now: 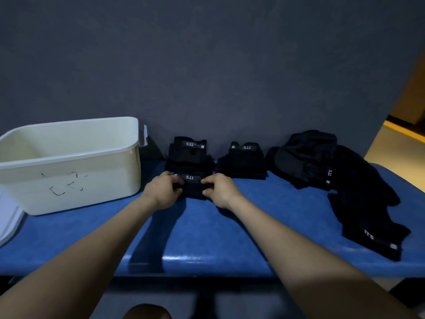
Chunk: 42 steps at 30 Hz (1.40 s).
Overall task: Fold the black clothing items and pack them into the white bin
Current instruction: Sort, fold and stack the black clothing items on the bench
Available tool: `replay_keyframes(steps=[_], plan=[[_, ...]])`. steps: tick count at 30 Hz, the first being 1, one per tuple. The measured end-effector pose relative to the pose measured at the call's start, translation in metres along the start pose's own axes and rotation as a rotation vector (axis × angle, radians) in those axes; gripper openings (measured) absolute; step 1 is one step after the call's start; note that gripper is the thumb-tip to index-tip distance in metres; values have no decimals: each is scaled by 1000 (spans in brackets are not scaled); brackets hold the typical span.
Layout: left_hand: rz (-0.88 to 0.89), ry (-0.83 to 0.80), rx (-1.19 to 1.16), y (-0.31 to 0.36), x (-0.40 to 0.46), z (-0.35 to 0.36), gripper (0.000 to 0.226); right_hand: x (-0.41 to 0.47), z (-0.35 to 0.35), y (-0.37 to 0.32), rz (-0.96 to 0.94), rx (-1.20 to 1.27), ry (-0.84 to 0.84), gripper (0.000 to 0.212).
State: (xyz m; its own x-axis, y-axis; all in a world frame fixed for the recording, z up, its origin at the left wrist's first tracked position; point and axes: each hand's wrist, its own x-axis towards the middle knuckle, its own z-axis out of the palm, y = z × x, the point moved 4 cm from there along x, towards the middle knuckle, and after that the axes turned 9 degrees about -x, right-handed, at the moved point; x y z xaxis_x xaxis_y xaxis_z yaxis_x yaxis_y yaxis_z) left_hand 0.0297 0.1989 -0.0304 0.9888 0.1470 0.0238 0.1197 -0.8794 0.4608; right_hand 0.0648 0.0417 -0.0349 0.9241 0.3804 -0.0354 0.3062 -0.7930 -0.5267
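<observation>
The left hand (163, 189) and the right hand (219, 189) grip a small folded black garment (192, 187) from opposite sides, fingers curled over its edges and thumbs against its near side. The garment rests on the blue table (207, 226), its waistband label reading "5.11" facing up. Directly behind it, touching or nearly so, sits a folded stack (189, 155) against the dark wall (207, 65), also labelled "5.11". A second folded stack (245, 161) stands just to the right of the first. Further right lies a loose pile of unfolded black clothing (340, 178), trailing toward the table's near right edge. The white bin (69, 178) stands at the table's left end, well apart from the held garment, open side up; black scribbles mark its front wall. What shows of its inside holds no clothing.
</observation>
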Motion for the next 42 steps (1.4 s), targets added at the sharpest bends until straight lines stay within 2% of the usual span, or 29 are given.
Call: replay_keyframes(steps=[9,22,27,33,42], plan=[[50,18,-19,-8,1,3,31,3,7,-9,-22,-120,-86,46],[-9,-20,-10,-7,-6,-1,32,4,8,-10,-17,-127,-54,44],[-12,92,57,4,-10,-8,36,1,2,-11,-35,-116,-36,45],[106,210,49,42,-8,-17,33,-10,-30,3,-51,-60,91,35],[301,32,-135,156,15,40,33,-46,-110,111,150,-126,278,35]])
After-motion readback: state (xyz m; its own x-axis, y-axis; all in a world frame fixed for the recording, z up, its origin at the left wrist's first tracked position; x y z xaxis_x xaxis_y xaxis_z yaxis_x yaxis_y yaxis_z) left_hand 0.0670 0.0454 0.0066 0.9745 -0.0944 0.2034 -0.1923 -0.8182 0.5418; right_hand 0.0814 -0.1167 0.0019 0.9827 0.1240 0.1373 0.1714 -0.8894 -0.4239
